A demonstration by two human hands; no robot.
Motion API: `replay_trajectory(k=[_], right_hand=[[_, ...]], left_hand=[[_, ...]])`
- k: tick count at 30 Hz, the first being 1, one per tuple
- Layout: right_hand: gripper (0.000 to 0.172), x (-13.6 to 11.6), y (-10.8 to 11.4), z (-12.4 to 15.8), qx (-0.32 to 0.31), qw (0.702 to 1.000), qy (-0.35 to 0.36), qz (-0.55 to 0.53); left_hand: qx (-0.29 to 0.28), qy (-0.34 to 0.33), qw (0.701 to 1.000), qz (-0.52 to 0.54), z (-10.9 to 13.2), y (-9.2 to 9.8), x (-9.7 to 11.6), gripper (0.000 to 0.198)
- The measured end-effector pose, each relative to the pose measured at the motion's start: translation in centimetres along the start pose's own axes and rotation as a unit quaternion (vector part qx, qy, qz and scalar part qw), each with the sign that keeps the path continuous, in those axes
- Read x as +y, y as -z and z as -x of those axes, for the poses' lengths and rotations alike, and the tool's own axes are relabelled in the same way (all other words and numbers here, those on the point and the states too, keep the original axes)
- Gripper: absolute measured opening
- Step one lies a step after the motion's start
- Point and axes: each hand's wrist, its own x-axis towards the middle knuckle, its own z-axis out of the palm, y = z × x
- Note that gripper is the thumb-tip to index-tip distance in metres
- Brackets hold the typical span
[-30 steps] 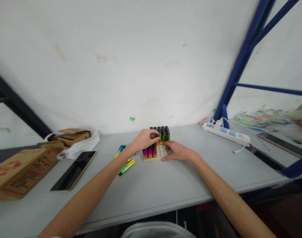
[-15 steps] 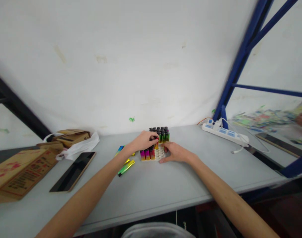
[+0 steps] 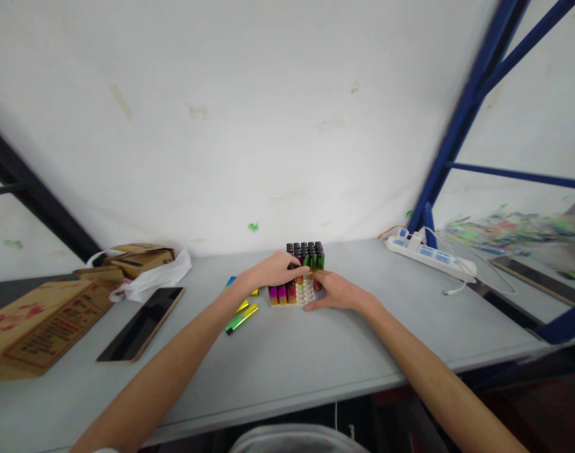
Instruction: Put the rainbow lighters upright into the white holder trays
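A white slotted tray [image 3: 305,292] stands on the table with several shiny multicoloured lighters [image 3: 281,294] upright in it, black tops up. Dark-topped green lighters [image 3: 313,259] fill its back rows, while bare slots show at the front right. My left hand [image 3: 280,269] reaches over the tray's middle, its fingers closed around the top of a red-orange lighter [image 3: 299,279], mostly hidden. At the tray's right side, my right hand [image 3: 332,290] grips the edge between thumb and curled fingers. Left of the tray lie loose lighters, among them a green-yellow lighter [image 3: 241,319].
Cardboard boxes [image 3: 46,321], a white plastic bag [image 3: 160,280] and a dark tablet-like slab [image 3: 141,324] occupy the left side. A power strip [image 3: 429,257] with cables lies at the right, near a blue metal frame [image 3: 450,138]. White wall [image 3: 287,126] rises behind the table.
The red-orange lighter under my left hand sits lower in the tray, and the hand has lowered slightly over it. My right hand keeps its place. The view has shifted slightly.
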Motion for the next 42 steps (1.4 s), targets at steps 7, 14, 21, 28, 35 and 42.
replay_trajectory(k=[7,14,21,28,35,42], right_hand=[[0.06,-0.1,0.0,-0.1,-0.001,1.0,-0.009,0.007],[0.074,0.3,-0.2,0.0,-0.011,1.0,-0.018,-0.001],[0.082,0.4,-0.2,0.1,-0.012,1.0,-0.024,-0.005],[0.08,0.5,-0.2,0.1,-0.014,1.0,-0.024,-0.01],[0.078,0.3,-0.1,0.1,-0.016,0.999,-0.025,-0.015],[0.076,0.1,0.1,0.2,-0.015,1.0,-0.026,-0.009]], left_hand=[[0.175,0.095,0.98,-0.008,4.4,2.5,-3.5,0.042],[0.092,0.255,0.955,-0.119,11.1,2.9,-11.3,0.038],[0.098,0.3,0.948,-0.031,12.4,0.9,-11.8,0.036],[0.23,0.227,0.946,0.02,12.1,1.0,-11.3,0.017],[0.285,0.228,0.861,0.355,10.9,-0.1,-7.8,0.03],[0.224,0.21,0.733,0.606,9.6,-1.9,-3.1,0.045]])
